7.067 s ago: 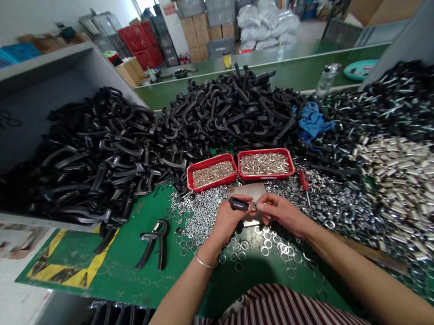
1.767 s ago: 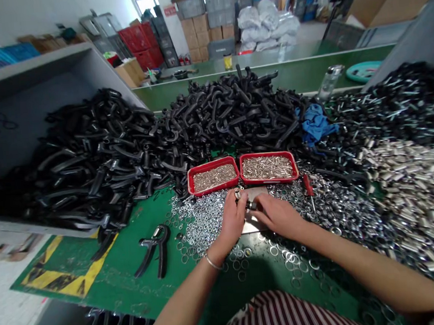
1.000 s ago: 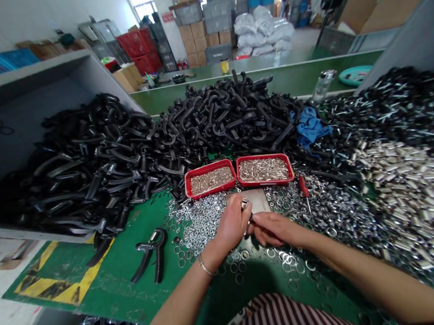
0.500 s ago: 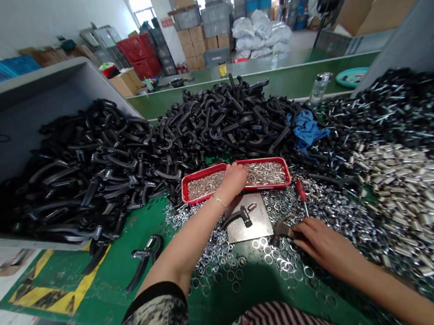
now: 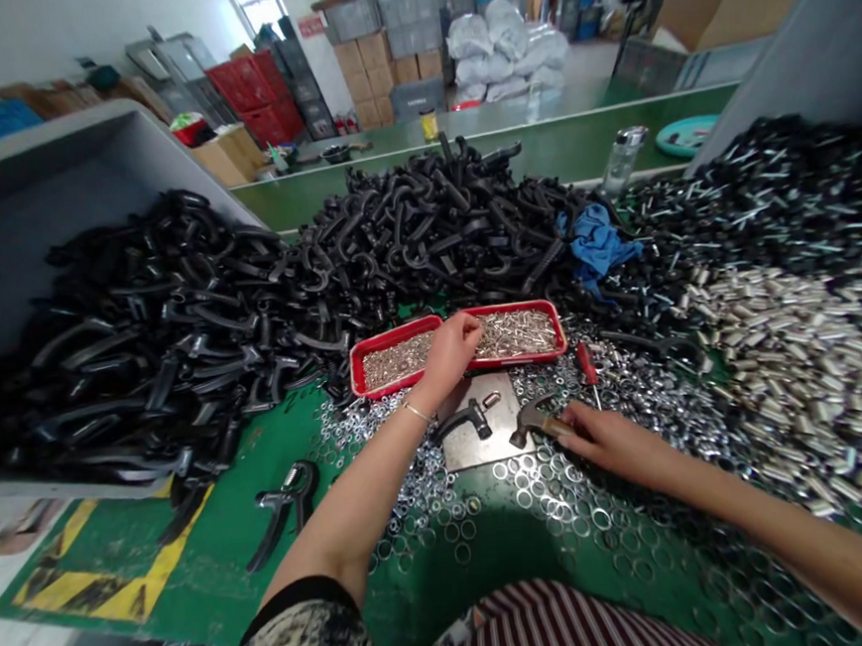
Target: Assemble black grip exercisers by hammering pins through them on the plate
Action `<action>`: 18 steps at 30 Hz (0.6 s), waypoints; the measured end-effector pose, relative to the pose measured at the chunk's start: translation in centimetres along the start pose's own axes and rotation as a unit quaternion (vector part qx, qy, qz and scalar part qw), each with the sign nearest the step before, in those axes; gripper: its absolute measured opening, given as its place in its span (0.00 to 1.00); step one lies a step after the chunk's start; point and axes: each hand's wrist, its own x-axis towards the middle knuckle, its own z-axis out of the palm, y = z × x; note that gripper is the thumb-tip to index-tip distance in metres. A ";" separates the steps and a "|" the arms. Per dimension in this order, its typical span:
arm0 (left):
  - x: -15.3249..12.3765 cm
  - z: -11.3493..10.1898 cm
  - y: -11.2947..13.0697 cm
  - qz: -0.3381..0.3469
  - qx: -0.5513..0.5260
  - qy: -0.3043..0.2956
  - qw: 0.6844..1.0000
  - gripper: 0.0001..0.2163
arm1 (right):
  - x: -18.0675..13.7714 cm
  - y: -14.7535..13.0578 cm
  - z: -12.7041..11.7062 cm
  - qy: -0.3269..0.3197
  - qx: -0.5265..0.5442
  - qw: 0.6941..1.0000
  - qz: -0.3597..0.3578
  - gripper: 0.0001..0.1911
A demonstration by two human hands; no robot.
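My left hand (image 5: 452,349) is over the inner edges of two red trays, its fingers pinched together; whatever they may hold is too small to make out. Small rivets fill the left tray (image 5: 360,370), and short metal pins lie in the right tray (image 5: 560,331). My right hand (image 5: 593,437) grips the handle of a claw hammer (image 5: 532,420), whose head is over the right side of a steel plate (image 5: 460,457). On that plate lie a black handle part (image 5: 472,419) and a small spring (image 5: 492,398). An assembled hand grip (image 5: 285,504) rests on the green table at left.
Black handles (image 5: 423,224) are heaped at the back and in a grey bin (image 5: 109,129) at left. Metal sleeves (image 5: 800,374) pile up at right. Loose rings (image 5: 603,518) surround the plate. A red screwdriver (image 5: 587,362), blue cloth (image 5: 596,240) and glass bottle (image 5: 623,161) sit behind.
My right hand has brought the hammer leftward and up, over the plate's right side. My left hand stays at the trays, its fingers now more visible. The whole view has shifted slightly.
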 end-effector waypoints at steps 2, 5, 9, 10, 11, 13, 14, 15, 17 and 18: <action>-2.7 -0.4 -0.5 -0.038 -0.091 -0.008 0.995 0.06 | 0.7 0.3 -0.3 -0.051 0.053 0.997 0.025 0.11; -7.2 -0.6 -1.7 -0.103 -0.154 -0.034 0.982 0.06 | 1.3 0.6 -0.3 -0.138 0.154 0.976 0.062 0.16; -10.2 0.2 -3.1 -0.123 -0.112 -0.024 0.986 0.04 | 2.0 -0.1 -0.8 -0.134 0.204 0.967 0.070 0.19; -10.4 0.5 -3.2 -0.119 -0.100 -0.020 0.988 0.04 | 2.1 -0.5 -1.1 -0.104 0.200 0.972 0.059 0.19; -10.4 0.7 -3.3 -0.114 -0.089 -0.013 0.989 0.04 | 2.2 -0.9 -1.4 -0.073 0.202 0.976 0.044 0.18; -10.2 1.0 -3.3 -0.107 -0.071 0.003 0.992 0.04 | 2.3 -1.7 -2.0 -0.026 0.247 0.969 0.018 0.17; -10.1 1.1 -3.2 -0.104 -0.063 0.009 0.993 0.04 | 2.2 -2.0 -2.2 -0.022 0.284 0.958 0.015 0.19; -10.1 1.1 -3.1 -0.100 -0.056 0.012 0.993 0.05 | 2.2 -2.2 -2.2 -0.025 0.319 0.947 0.022 0.22; -10.1 1.0 -3.0 -0.081 -0.034 0.013 0.996 0.06 | 2.1 -2.1 -1.9 -0.031 0.343 0.937 0.050 0.27; -10.2 0.9 -3.0 -0.060 -0.012 0.008 0.998 0.06 | 2.0 -2.0 -1.7 -0.026 0.327 0.943 0.057 0.29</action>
